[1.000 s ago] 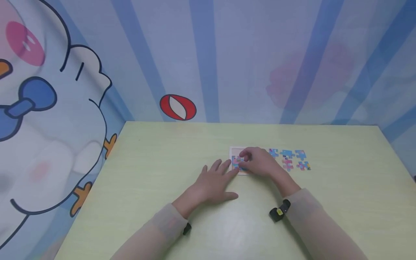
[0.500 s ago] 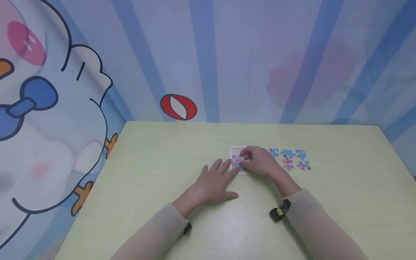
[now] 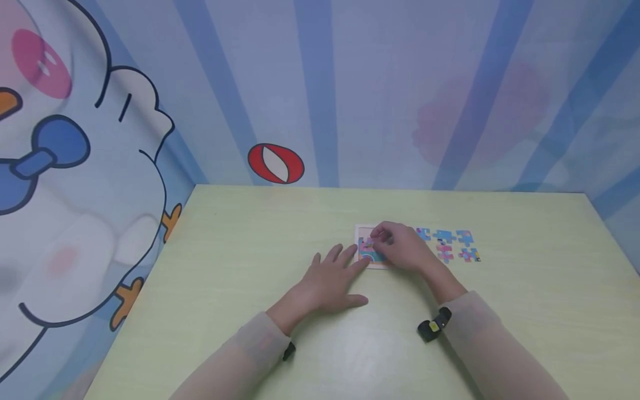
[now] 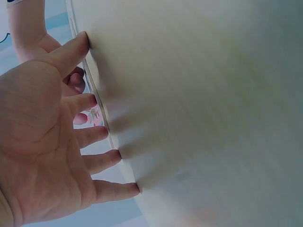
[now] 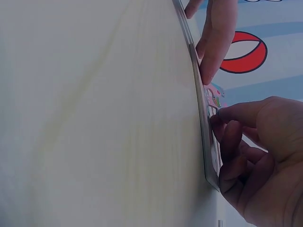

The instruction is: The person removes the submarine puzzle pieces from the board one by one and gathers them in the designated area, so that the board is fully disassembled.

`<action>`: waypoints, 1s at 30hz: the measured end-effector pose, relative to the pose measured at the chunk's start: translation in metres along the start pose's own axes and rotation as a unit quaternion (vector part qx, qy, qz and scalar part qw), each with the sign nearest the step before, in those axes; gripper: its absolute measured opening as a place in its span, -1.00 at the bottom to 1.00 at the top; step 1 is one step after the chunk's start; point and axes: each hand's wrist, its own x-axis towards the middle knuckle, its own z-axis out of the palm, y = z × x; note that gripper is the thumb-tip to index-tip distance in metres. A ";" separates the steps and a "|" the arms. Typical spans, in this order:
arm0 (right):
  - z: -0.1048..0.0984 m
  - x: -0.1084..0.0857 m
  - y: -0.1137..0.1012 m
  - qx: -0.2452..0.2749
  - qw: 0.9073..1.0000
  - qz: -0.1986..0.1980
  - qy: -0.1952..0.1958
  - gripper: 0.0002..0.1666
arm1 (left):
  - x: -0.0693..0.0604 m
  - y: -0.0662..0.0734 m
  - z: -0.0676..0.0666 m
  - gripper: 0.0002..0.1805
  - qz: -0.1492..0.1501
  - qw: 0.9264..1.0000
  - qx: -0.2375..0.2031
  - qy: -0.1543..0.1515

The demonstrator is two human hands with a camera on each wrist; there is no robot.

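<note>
Left hand (image 3: 327, 283): palm down, fingers straight and fanned, thumb stuck out to the side. Forefinger tip overlaps the lower left corner of a shallow rectangular puzzle tray (image 3: 365, 231) with a whitish rim; my middle finger reaches its left edge. The left wrist view confirms the spread, with the fingertips down at the surface.

Right hand (image 3: 402, 247): arched over the right part of the tray, wrist bent, fingers curled. Thumb and forefinger tips close together just above the picture side; cannot tell whether a piece sits between them. The remaining fingers fold in toward the palm, per the right wrist view.

Tray lies flat on the pale yellow-green counter (image 3: 225, 250), right of centre. Visible inside: fitted pieces in pink, blue and teal (image 3: 365, 249) along the lower left; above them, a bare peach-coloured strip of the bed. The rest is covered by my right hand.

Five loose jigsaw pieces (image 3: 464, 238) lie right of the tray: three in an upper row, mostly blue, the leftmost partly behind my hand; two below, one largely pink, the other of mixed colours.
</note>
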 end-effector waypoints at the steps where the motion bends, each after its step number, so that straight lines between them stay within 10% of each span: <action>1: 0.000 0.000 0.000 0.003 1.000 -0.001 -0.001 -0.80 | 0.000 0.000 0.000 -0.05 0.000 1.000 0.000 0.000; 30: -0.037 -0.027 0.039 0.005 0.999 0.029 0.026 -0.72 | 0.000 -0.001 0.001 -0.05 -0.004 1.000 -0.021 -0.002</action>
